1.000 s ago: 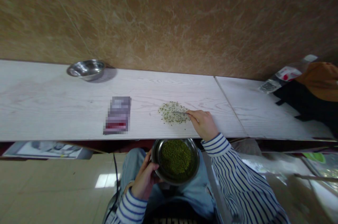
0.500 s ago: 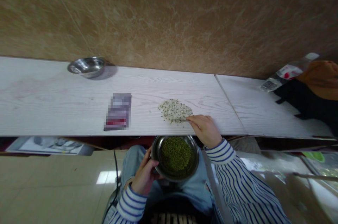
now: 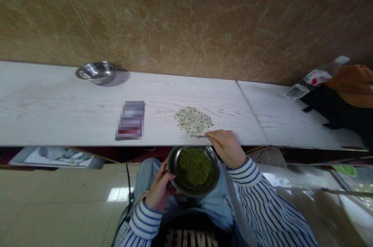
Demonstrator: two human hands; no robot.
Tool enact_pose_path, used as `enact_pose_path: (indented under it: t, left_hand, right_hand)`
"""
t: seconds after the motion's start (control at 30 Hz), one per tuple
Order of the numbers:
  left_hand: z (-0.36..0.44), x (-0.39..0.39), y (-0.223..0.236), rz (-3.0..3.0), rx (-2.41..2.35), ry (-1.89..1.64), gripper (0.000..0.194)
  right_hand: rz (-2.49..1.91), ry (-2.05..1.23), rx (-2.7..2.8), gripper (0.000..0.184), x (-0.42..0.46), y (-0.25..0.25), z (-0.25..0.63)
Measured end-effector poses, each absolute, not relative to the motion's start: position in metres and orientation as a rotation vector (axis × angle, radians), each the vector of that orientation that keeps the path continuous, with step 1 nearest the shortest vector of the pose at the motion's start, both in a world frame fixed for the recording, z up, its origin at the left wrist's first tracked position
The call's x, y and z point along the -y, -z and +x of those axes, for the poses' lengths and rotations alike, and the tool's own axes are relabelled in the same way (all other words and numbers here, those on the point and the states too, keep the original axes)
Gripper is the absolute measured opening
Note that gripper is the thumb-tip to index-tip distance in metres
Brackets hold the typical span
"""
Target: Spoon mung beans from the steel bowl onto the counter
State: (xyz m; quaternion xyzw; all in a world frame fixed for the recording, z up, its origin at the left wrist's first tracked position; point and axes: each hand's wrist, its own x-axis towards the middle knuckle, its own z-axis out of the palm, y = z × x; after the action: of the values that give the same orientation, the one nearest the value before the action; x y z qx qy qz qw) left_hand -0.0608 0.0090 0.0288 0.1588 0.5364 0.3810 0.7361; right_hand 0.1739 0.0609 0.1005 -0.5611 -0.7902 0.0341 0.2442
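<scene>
My left hand (image 3: 161,190) grips the left rim of a steel bowl (image 3: 215,177), which sits over my lap just below the table's front edge. Green mung beans (image 3: 194,166) cover the bowl's inside. On the table, a flat pile of white grains (image 3: 194,120) mixed with green beans lies behind the bowl. At the pile's near edge, my right hand (image 3: 225,145) pinches a thin, narrow piece (image 3: 198,135) that looks like a card or strip seen edge-on; its kind is unclear. My right fingertips rest close to the tabletop.
An unfilled-looking steel bowl (image 3: 97,73) stands at the back left by the wall. A blurred-out phone-shaped item (image 3: 130,120) lies left of the pile. A plastic bottle (image 3: 316,78) and a dark and brown cloth item (image 3: 349,95) lie at the right. Below the tabletop is an open drawer (image 3: 55,157).
My right hand has drawn the thin piece slightly toward me, from within the pile's near part to its front edge. My left hand still holds the bowl in place.
</scene>
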Motion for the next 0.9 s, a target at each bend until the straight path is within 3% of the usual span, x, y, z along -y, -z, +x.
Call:
enact_pose_path:
  t: [0.9]
  left_hand:
    - [-0.055,-0.004,-0.037,0.363,-1.160,-0.829,0.069]
  right_hand:
    - [-1.618,-0.052,2.072,0.022,-0.035,-0.096,0.187]
